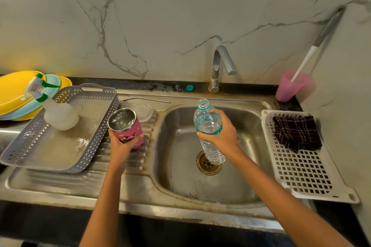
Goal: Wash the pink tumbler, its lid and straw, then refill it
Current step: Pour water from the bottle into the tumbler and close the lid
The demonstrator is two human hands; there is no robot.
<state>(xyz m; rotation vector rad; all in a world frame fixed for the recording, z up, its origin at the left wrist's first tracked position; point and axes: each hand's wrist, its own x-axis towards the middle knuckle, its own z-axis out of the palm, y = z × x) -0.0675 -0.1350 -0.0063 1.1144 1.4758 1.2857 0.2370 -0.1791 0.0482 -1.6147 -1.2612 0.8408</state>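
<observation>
Over the sink [180,176], the right hand [222,136] is wrapped round an open bottle [207,122]. The left hand [122,146] grips the tumbler [130,130] on the drainboard. Looks like there's water inside, hard to say how much. Washing seems done. The lid [143,112] and straw [146,100] lie behind it, not yet back on.

Grey basket [88,154] left on drainboard, spray bottle [60,115] lying inside. Yellow and blue plates [12,94] stacked far left. Tap [217,62] far centre. Pink cup [289,88] holding brush [313,50] far right. White rack [305,176] right, dark checked cloth [297,132] on it.
</observation>
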